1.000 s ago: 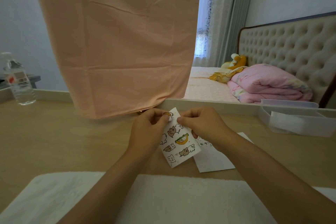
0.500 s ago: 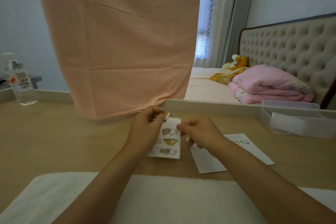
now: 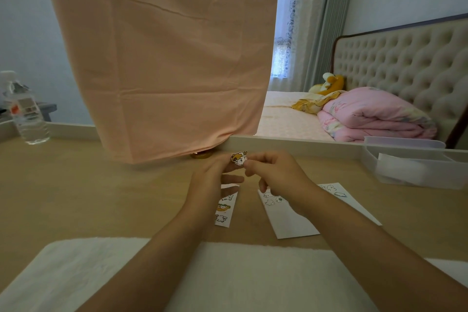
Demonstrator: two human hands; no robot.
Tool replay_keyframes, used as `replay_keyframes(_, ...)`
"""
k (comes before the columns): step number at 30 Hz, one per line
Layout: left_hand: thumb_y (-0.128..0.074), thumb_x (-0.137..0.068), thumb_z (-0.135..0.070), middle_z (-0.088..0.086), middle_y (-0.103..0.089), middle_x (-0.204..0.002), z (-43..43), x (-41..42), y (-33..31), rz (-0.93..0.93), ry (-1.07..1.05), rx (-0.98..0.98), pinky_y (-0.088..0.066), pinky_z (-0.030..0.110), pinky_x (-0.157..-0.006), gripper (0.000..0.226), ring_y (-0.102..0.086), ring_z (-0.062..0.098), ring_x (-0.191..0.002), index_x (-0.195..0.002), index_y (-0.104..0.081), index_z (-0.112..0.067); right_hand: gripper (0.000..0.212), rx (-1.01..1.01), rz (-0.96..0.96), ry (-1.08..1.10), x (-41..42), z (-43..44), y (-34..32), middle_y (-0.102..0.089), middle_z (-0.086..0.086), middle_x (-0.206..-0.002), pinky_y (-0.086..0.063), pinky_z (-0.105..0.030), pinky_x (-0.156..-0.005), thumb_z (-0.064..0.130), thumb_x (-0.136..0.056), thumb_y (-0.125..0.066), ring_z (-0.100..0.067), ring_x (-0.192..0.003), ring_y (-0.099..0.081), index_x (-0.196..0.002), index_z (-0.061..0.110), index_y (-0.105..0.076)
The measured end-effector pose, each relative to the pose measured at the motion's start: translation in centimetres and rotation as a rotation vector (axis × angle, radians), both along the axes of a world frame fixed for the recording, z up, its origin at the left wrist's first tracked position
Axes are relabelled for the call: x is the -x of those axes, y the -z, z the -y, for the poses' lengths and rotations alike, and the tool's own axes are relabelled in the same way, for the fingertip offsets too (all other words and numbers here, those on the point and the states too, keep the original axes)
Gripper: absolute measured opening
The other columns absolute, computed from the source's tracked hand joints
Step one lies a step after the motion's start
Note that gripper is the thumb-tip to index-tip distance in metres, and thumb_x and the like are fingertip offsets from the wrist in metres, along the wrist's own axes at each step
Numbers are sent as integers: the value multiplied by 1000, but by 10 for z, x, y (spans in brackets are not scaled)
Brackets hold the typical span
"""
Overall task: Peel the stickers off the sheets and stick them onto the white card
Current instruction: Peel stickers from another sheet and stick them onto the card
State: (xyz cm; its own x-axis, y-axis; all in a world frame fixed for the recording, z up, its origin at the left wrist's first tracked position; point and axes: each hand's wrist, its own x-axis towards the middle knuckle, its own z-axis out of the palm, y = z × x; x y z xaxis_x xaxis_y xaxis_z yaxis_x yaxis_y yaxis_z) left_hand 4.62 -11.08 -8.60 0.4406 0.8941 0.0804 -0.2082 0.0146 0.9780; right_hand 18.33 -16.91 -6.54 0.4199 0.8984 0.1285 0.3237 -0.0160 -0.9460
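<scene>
A small brown-and-white cartoon sticker (image 3: 239, 157) is raised above the wooden table, pinched between the fingertips of my left hand (image 3: 210, 180) and my right hand (image 3: 276, 175). Under my left hand the sticker sheet (image 3: 224, 209) lies flat on the table, partly hidden by my wrist. The white card (image 3: 291, 220) lies to the right of it, under my right forearm, with several stickers at its far end.
A peach cloth (image 3: 162, 58) hangs down to the table just behind my hands. A water bottle (image 3: 24, 111) stands at the far left. A clear plastic tray (image 3: 415, 164) sits at the right. A white towel (image 3: 228, 276) covers the near edge.
The sticker came off the sheet. The sheet dropped from my hands and now lies flat on the table. My right hand moved up to the sticker that my left hand holds.
</scene>
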Motion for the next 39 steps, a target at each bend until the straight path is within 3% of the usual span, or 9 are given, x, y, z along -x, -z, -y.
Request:
replay_keyframes(7, -48, -102, -30, -2, -75, -112, 2, -7, 5, 101, 84, 72, -55, 41, -90, 29, -73, 24, -96, -116, -72, -22, 9, -21, -183, 72, 2, -2, 5, -72, 5, -82, -36, -22, -49, 26, -89, -74, -10, -53, -53, -94, 19, -77)
replay_keyframes(15, -49, -102, -18, -5, -74, -106, 3, -6, 6, -18, -17, -133, -59, 33, -74, 26, -72, 18, -83, -109, -71, -31, 6, -9, -133, 87, 0, 0, 3, -72, 3, -81, -38, -24, -51, 21, -91, -70, -11, -53, -55, -91, 18, -75)
replay_keyframes(19, -50, -100, -19, -18, -73, -95, 0, -4, 15, -218, -131, -433, -52, 24, -70, 33, -67, 8, -80, -117, -72, -36, 8, 2, -86, 89, -2, -1, 3, -72, 1, -83, -38, -20, -46, 20, -92, -68, -10, -51, -55, -90, 17, -75)
replay_keyframes(21, -48, -98, -27, -19, -70, -89, -5, -1, 19, -414, -177, -624, -46, 23, -68, 33, -62, 5, -79, -119, -70, -39, 10, 30, -6, 81, -5, -1, 2, -74, 0, -85, -38, -17, -44, 20, -92, -67, -10, -50, -56, -89, 14, -74)
replay_keyframes(24, -43, -95, -42, -16, -70, -108, -11, 4, 20, -637, -240, -746, -43, 25, -71, 31, -60, 0, -86, -113, -68, -36, 12, 87, 203, 60, -13, 1, 0, -75, 0, -86, -43, -21, -49, 20, -93, -62, -10, -52, -59, -87, 15, -72)
replay_keyframes(26, -48, -96, -44, -21, -68, -109, -11, 7, 18, -604, -239, -700, -46, 26, -76, 30, -60, -2, -89, -116, -68, -38, 14, 112, 368, 6, -18, 4, -2, -74, 0, -84, -47, -22, -50, 23, -93, -60, -8, -54, -60, -84, 20, -70)
replay_keyframes(31, -68, -85, -47, -24, -68, -83, -12, 4, 17, -520, -150, -641, -54, 34, -68, 8, -59, 1, -73, -85, -71, -39, 9, 165, 725, -94, -20, 6, 0, -67, 12, -86, -53, -30, -71, 34, -94, -59, -6, -77, -62, -87, 32, -65)
replay_keyframes(36, -71, -85, -38, -23, -68, -77, -15, 3, 21, -588, -150, -642, -53, 33, -65, 10, -56, -1, -65, -76, -70, -36, 7, 150, 758, -108, -19, 6, 1, -66, 13, -89, -54, -31, -75, 32, -93, -59, -5, -82, -61, -93, 34, -66)
replay_keyframes(39, -69, -87, -37, -24, -67, -75, -16, 2, 22, -583, -178, -664, -47, 28, -61, 9, -55, -1, -65, -78, -70, -35, 13, 160, 649, -119, -16, 5, -1, -70, 7, -84, -53, -27, -65, 24, -94, -57, -3, -69, -62, -96, 29, -68)
